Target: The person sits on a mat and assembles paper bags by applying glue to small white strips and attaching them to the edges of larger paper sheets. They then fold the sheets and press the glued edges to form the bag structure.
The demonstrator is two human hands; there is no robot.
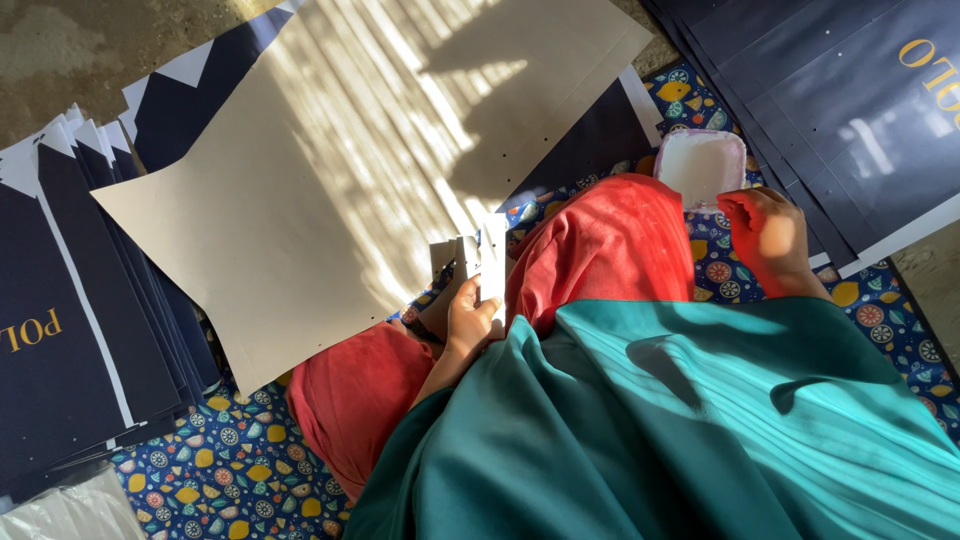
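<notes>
Head view is looking down on a person sitting on a patterned mat (230,470) printed with citrus slices on blue. Their left hand (468,322) is closing its fingers around a few small white card strips (484,262), holding them upright just above the red-clad knee (610,245). Their right hand (768,238) is reaching out to a small pink-rimmed tub of white paste (700,165), which is sitting on the mat just beyond the knee; the fingers are curling down at the tub's near edge, and I cannot tell whether they are pinching anything or only touching the rim. A teal garment (650,430) is filling the lower right of the view, draping over the lap.

In front of the person a large unfolded sheet of beige card (340,160) is lying flat, catching striped sunlight, with its dark blue printed face turned down. To the left a fanned stack of dark blue die-cut sheets (70,330) is resting on the mat, and another stack of dark blue sheets (840,90) is lying at the upper right, well apart from the first.
</notes>
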